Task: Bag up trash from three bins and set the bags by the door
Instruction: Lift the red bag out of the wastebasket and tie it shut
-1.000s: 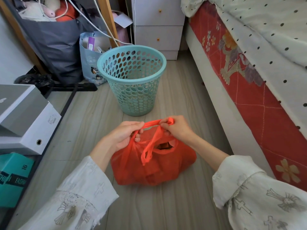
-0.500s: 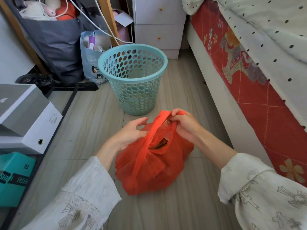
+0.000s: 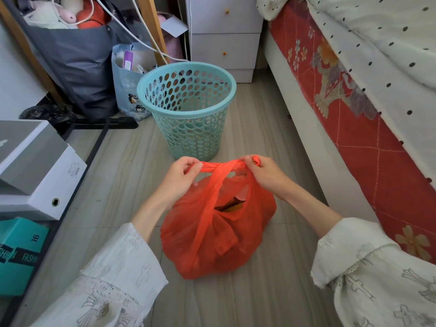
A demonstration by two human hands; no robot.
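Note:
A full red plastic bag (image 3: 212, 234) sits on the grey wood floor in front of me. Its two handles are crossed and stretched flat above its mouth. My left hand (image 3: 181, 175) grips the left handle end and my right hand (image 3: 264, 173) grips the right one. A gap under the handles shows brown trash inside. Just beyond the bag stands a teal perforated bin (image 3: 188, 109), upright, with no liner in it.
A bed with a red flowered mattress side (image 3: 354, 109) runs along the right. White and grey boxes (image 3: 35, 171) and a teal box (image 3: 18, 253) are stacked at left. A grey bag (image 3: 75, 67), a penguin gift bag (image 3: 127, 90) and white drawers (image 3: 224, 34) stand behind the bin.
Both handles were held together upright in my right hand; now each hand holds one handle end and pulls them apart sideways, crossed over the bag's mouth.

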